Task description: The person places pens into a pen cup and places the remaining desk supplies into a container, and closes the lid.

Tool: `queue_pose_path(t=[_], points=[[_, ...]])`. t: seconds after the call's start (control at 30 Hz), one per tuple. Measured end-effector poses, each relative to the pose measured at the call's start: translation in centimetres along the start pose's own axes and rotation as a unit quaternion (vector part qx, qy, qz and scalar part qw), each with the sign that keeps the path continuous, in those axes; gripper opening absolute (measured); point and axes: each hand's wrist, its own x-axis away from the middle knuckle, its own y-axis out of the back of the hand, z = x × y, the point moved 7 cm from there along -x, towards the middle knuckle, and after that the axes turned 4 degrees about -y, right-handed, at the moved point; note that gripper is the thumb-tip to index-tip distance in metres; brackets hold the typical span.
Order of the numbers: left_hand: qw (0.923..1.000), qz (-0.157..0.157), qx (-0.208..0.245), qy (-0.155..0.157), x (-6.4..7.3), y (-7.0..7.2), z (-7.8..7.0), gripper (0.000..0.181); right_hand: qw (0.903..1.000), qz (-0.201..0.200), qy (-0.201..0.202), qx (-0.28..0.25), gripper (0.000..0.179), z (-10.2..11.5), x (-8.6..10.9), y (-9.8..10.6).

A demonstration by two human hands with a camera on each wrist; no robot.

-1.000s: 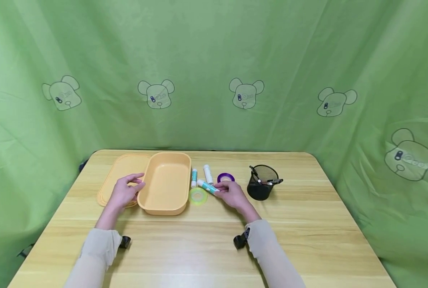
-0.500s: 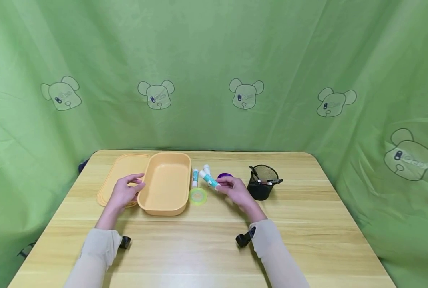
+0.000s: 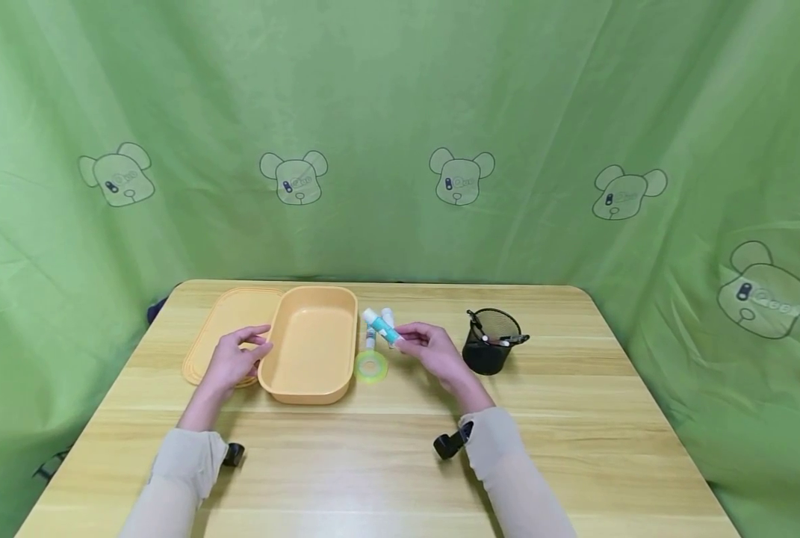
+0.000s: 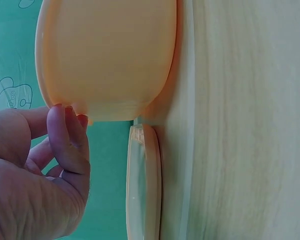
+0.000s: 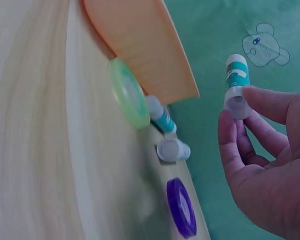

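Observation:
My right hand (image 3: 435,353) pinches a teal-and-white glue stick (image 3: 382,326) between thumb and fingers, raised above the table. In the right wrist view the glue stick (image 5: 237,82) stands nearly upright, its white end toward the top. My left hand (image 3: 234,354) holds the left rim of a peach plastic box (image 3: 308,387) with its fingertips; the left wrist view shows them at the rim's corner. Beneath the held stick lie a second glue stick (image 5: 161,115), a white tube (image 5: 173,149), a yellow-green tape roll (image 3: 370,367) and a purple tape roll (image 5: 181,207), hidden in the head view.
A peach lid (image 3: 211,329) lies flat left of the box, partly under the left hand. Right of my right hand, a black mesh pen holder (image 3: 485,354) contains several pens. A green curtain (image 3: 400,224) hangs behind the wooden table (image 3: 346,471).
My right hand has lifted the glue stick off the table and moved it up and slightly left, over the other items. The left hand and box have stayed in place.

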Motion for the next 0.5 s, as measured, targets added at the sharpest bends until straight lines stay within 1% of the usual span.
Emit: queue_pose_path(t=[0.17, 0.33, 0.5], points=[[1.0, 0.001, 0.003, -0.001, 0.1, -0.3, 0.1, 0.048, 0.9999, 0.001, 0.011, -0.012, 0.036, 0.8, -0.2, -1.1], [1.0, 0.002, 0.002, 0.0, 0.1, -0.4, 0.1, 0.048, 0.9998, 0.001, 0.009, -0.016, 0.034, 1.5, -0.7, -2.4], [1.0, -0.002, 0.007, 0.004, 0.2, -0.2, 0.2, 0.048, 0.9995, 0.016, 0.007, -0.027, 0.035, 2.5, -1.5, -4.1]])
